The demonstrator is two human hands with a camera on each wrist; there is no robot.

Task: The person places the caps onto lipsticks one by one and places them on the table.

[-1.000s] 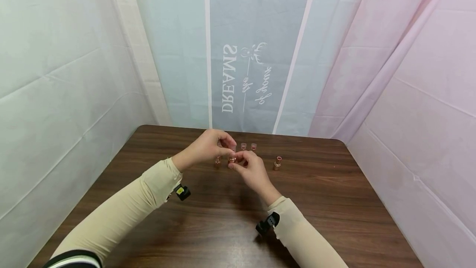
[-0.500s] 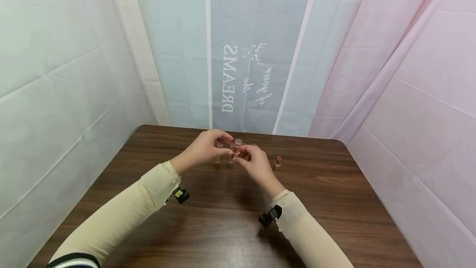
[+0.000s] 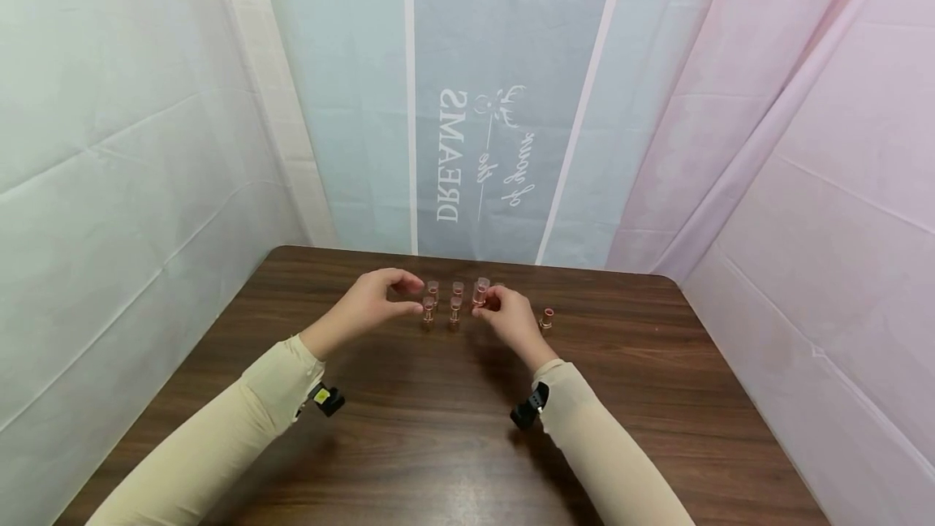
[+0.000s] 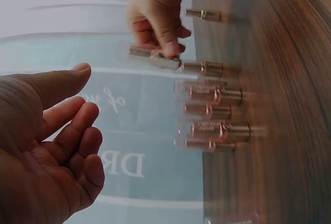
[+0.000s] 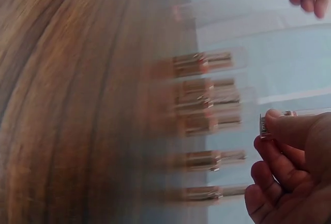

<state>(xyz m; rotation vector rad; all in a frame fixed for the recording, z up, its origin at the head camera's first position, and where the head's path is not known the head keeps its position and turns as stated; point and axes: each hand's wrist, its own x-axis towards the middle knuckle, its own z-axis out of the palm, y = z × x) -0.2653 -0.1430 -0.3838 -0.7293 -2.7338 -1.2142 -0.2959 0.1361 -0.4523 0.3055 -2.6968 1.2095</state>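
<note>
My right hand (image 3: 514,319) pinches a lipstick (image 3: 480,292) with a clear cap, holding it upright above the table. Its shiny base (image 5: 264,125) shows between thumb and fingers in the right wrist view. To the left, my left hand (image 3: 365,307) has its fingers apart and loosely bent, with nothing in them. Between the hands several capped lipsticks stand upright in two rows, among them a front-left lipstick (image 3: 428,312) close to the left fingertips and a front lipstick (image 3: 455,311). Right of my right hand stands an uncapped lipstick (image 3: 546,317). Another lipstick (image 3: 500,287) is mostly hidden behind that hand.
The brown wooden table (image 3: 438,428) ends at a back edge against a printed curtain (image 3: 504,39). Pale cloth walls rise on both sides. A clear pinkish piece (image 4: 232,219), cut off by the frame, shows low in the left wrist view.
My left hand has let go of the capped lipstick and drawn back to the left. My right hand has lifted that lipstick and carried it right, behind the front row.
</note>
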